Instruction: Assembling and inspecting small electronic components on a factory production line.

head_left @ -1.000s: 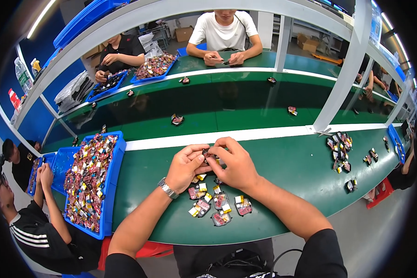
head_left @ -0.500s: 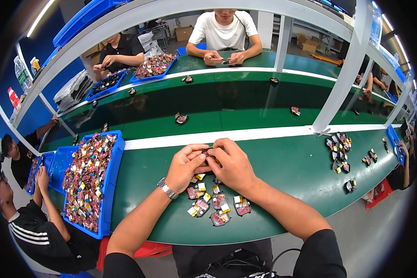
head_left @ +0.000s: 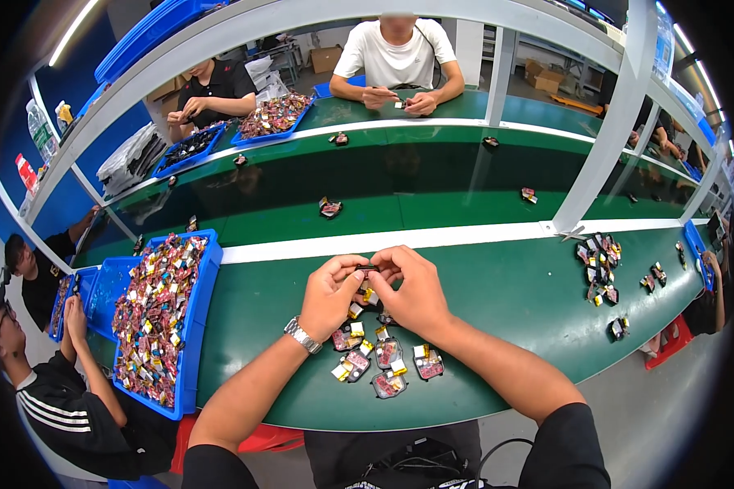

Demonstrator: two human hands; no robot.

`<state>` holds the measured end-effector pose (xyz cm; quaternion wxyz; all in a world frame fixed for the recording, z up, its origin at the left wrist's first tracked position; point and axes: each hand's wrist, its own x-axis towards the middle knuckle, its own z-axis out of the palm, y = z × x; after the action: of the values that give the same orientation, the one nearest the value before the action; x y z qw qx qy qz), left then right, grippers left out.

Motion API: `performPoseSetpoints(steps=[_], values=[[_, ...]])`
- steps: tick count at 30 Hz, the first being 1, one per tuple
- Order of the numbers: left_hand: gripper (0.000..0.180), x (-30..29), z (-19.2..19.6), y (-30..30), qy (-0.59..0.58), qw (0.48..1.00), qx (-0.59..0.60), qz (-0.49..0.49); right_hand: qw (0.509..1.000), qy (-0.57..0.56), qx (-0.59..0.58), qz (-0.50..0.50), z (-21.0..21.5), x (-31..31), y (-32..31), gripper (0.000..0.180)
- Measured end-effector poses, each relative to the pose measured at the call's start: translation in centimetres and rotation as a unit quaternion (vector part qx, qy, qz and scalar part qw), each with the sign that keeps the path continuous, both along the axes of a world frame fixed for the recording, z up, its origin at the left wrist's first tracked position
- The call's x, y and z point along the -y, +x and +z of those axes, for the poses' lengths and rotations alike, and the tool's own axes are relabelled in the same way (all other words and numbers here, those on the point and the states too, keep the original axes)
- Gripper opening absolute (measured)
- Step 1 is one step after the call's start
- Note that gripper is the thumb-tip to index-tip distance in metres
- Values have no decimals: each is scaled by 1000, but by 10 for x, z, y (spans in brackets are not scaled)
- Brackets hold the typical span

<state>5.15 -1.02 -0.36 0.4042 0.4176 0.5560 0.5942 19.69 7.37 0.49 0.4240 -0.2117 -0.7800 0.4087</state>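
Between my left hand (head_left: 332, 295) and my right hand (head_left: 413, 292) is a small black-edged electronic housing (head_left: 368, 269), pinched by the thumbs and fingertips of both. Much of it is hidden behind the fingers. Just below my hands, on the green bench, lie several similar housings: dark-rimmed shells with a red circuit board and a white-and-yellow battery pouch, such as one housing (head_left: 428, 362) at the right of the group and another housing (head_left: 389, 385) nearest me. A metal-band watch (head_left: 302, 334) is on my left wrist.
A blue bin (head_left: 207, 314) heaped with red boards and batteries stands left. More housings (head_left: 599, 269) lie in a cluster at right. Beyond the white rail (head_left: 432, 236), a conveyor belt (head_left: 432, 213) carries scattered housings. A grey post (head_left: 599, 134) rises at right. Co-workers sit opposite and at both sides.
My fingers have shifted on the housing, and its dark edge now shows between my thumbs. Pieces on the belt have moved a little to the right. The person opposite has moved their hands slightly.
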Motion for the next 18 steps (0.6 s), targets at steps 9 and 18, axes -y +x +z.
performPoseSetpoints(steps=[9, 18], values=[[29, -1, -1, -3, 33, 998, 1, -45, 999, 39, -20, -20, 0, 0, 0, 15], [26, -2, -3, -4, 22, 999, 4, -42, 997, 65, -22, -23, -3, 4, -1, 15]])
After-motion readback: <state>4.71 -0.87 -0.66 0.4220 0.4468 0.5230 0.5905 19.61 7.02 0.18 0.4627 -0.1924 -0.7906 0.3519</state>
